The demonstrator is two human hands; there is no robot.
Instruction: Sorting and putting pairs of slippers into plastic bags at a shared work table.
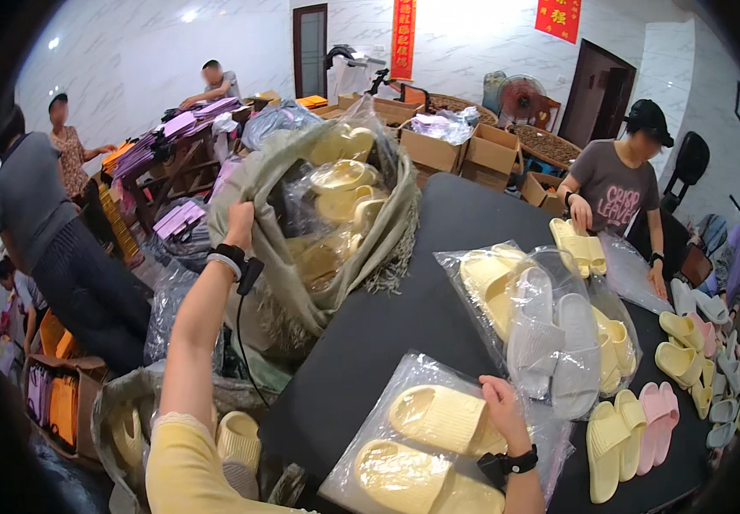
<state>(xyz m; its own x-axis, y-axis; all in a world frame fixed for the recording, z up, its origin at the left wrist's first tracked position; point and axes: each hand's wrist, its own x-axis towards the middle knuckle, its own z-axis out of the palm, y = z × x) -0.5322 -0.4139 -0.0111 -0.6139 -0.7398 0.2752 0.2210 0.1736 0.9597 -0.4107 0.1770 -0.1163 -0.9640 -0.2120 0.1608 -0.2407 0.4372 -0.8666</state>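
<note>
My left hand [240, 226] is closed on the rim of a large woven sack [254, 184], its mouth pulled wide. Inside the sack lie several yellow slippers [344, 176] in clear plastic bags. At the near edge of the black table [370, 334], my right hand [505, 413] grips the side of a clear plastic bag holding a pair of yellow slippers [443, 415]; its fingertips are partly hidden. Just beyond it lie bagged grey slippers [550, 334] on top of bagged yellow slippers [486, 283].
Loose yellow slippers [614, 441] and pink slippers [657, 424] lie at the table's right. Across it, a co-worker [618, 176] handles yellow slippers [577, 244] and a flat plastic bag [631, 270]. A second sack [117, 403] with slippers stands by my left arm. Cardboard boxes [490, 154] stand behind.
</note>
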